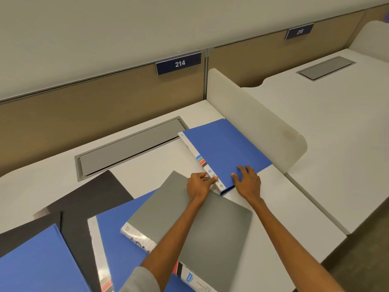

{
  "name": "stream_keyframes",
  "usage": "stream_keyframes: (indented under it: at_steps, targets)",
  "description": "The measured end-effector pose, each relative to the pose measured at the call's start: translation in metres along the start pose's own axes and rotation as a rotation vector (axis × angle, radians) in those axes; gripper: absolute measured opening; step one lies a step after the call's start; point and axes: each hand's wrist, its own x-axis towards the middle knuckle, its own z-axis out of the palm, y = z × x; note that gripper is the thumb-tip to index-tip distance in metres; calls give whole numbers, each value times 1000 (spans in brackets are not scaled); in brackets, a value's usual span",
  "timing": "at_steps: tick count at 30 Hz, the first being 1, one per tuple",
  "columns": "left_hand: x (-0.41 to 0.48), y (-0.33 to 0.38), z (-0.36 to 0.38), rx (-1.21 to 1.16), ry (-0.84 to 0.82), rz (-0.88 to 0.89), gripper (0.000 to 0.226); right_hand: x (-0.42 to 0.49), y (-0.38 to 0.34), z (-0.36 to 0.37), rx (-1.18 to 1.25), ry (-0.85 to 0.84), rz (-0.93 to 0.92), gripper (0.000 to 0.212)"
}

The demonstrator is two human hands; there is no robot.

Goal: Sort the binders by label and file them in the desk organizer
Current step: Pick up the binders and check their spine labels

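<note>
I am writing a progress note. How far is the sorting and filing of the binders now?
Done: nothing looks filed; no organizer is in view. In hand: the blue binder beside the divider, with the left hand at its spine and the right hand flat on its cover. Left: the gray binder, black binders and other blue binders lie overlapping on the desk.

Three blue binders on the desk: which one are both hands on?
The blue binder, the only one against the white divider: right hand flat on its cover, left hand touching its spine.
</note>
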Motion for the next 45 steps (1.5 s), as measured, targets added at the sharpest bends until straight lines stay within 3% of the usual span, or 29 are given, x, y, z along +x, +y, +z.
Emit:
stream_keyframes:
  at_steps: [3, 6, 12, 16, 20, 25, 33, 41, 43, 45]
  targets:
    - [-6, -3, -4, -59, -7, -25, 49, 0, -2, -1, 4, -19, 25, 51]
    - [-14, -6, -14, -83, 21, -28, 40, -5, -10, -1, 55, 2, 70, 51]
    - [-33, -17, -60, -92, 77, 44, 17, -44, -36, 15, 193, 211, 2, 43]
    - [-52, -32, -102, -30, 204, 77, 16, -80, -56, 32, 290, 305, -71, 34]
    - [-75, -46, -143, 5, 334, 100, 14, -116, -75, 48, 309, 279, -135, 29]
    - [-105, -64, -185, 69, 534, 126, 10, -160, -102, 62, 323, 125, -239, 17]
    - [-147, -121, -235, 102, 650, 188, 32, -236, -152, 89, 395, 66, -405, 9]
    - [-155, -164, -274, 19, 422, -137, 74, -289, -177, 125, 415, 50, -598, 11]
    - [-154, -167, -279, 25, 363, -197, 69, -298, -176, 133, 399, 19, -626, 13]
    - [-152, -166, -281, -15, 313, -221, 46, -306, -172, 142, 353, -57, -618, 21]
